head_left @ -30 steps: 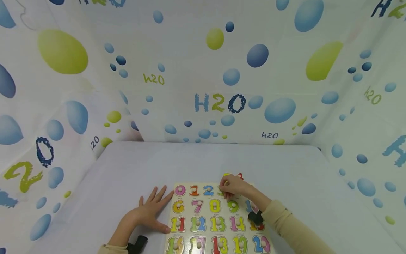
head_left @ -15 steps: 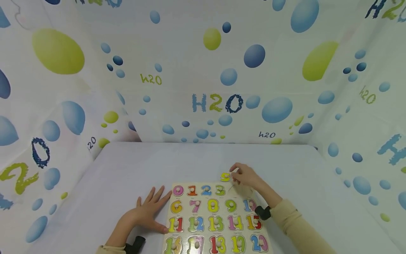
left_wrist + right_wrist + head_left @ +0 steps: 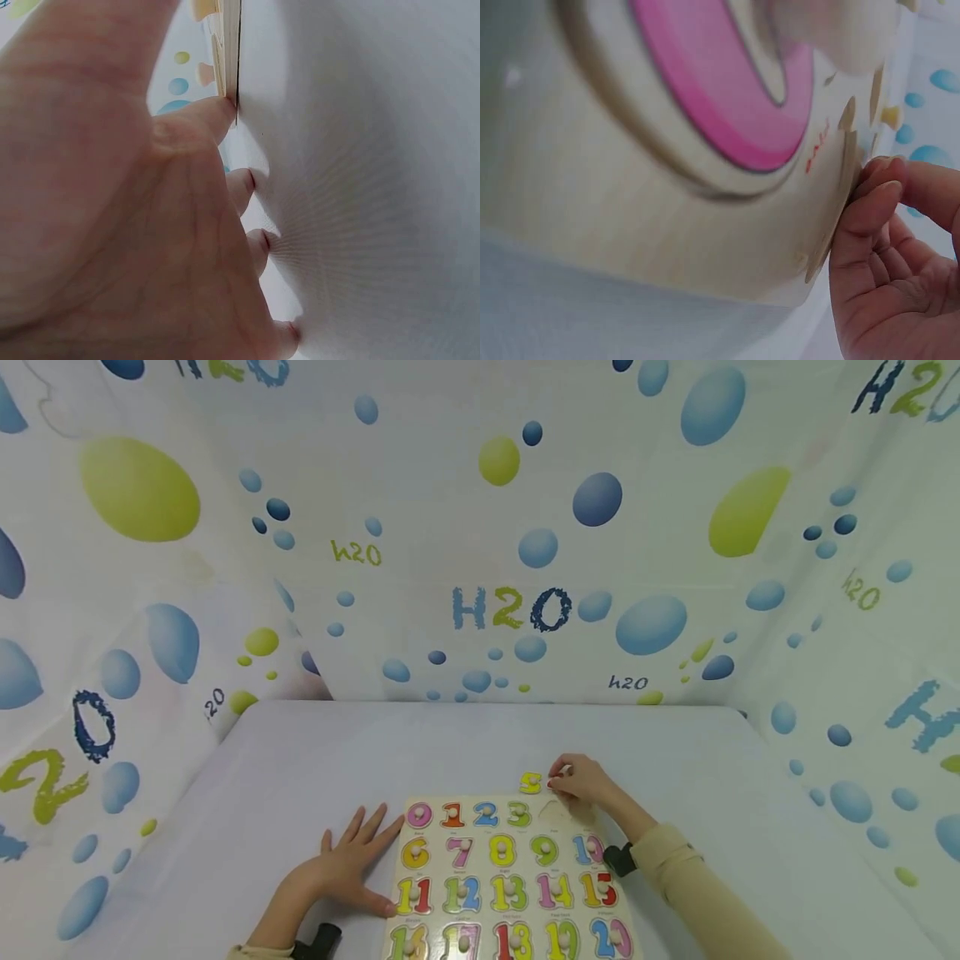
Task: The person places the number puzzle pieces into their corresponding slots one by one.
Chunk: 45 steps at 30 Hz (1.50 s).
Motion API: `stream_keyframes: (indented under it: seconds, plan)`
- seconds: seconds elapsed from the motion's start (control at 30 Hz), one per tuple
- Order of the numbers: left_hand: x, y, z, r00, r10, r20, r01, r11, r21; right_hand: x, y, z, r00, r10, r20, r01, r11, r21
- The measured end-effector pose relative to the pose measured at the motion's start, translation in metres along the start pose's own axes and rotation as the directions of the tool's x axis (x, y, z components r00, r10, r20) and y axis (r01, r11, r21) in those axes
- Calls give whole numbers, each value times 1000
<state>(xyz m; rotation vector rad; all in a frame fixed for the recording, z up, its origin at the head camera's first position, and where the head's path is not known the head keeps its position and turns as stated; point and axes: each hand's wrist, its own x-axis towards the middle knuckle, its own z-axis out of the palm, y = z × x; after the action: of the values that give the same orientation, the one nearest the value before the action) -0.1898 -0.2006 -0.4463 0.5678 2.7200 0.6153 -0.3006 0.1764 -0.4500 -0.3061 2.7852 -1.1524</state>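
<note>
A wooden number puzzle board (image 3: 442, 878) lies on the white table, filled with colourful knobbed number pieces. My left hand (image 3: 341, 868) rests beside its left edge, fingers spread, with thumb and index fingertip at the edge; the left wrist view shows the fingertips pressing on the cloth. Beyond the board's far edge, my right hand (image 3: 585, 781) pinches a red number piece (image 3: 553, 782) between thumb and index finger, which hide most of it. A yellow number 5 piece (image 3: 531, 783) lies just left of those fingers. Bare recesses (image 3: 555, 812) show in the top row, right of the green 3 (image 3: 518, 814).
The white table (image 3: 420, 739) reaches back to a curtain (image 3: 420, 510) printed with blue and green drops, which also hangs along both sides. Dark camera mounts (image 3: 619, 860) sit at the wrists. A pink-and-blue 10 (image 3: 588, 849) lies in the board near the right wrist.
My right hand has moved from the green 3 in the top row back and right to the red piece beyond the board. The left hand has stayed at the board's edge.
</note>
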Motion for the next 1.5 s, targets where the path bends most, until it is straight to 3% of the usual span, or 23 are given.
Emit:
stream_keyframes:
  seconds: [0.33, 0.53, 0.67, 0.87, 1.3, 1.5]
  plan:
    - [2, -5, -2, 1000, 11, 0, -11, 1000, -4, 5, -1, 0, 1000, 11, -1, -11, 1000, 17]
    - [4, -12, 5, 1000, 2, 5, -2, 1000, -11, 2, -3, -3, 996, 89, -3, -88, 994, 71]
    - [3, -10, 4, 1000, 17, 2, -17, 1000, -16, -6, -6, -5, 994, 70, 83, -79, 991, 107]
    - [0, -5, 0, 1000, 16, 16, -15, 999, -30, -20, -6, 0, 975, 15, 221, -38, 995, 97]
    - [1, 0, -1, 1000, 20, -1, -20, 1000, -4, -27, -11, 5, 961, -31, 276, -4, 992, 125]
    - [0, -2, 1, 1000, 14, -5, -14, 1000, -2, -31, -11, 8, 956, -9, 293, -42, 984, 170]
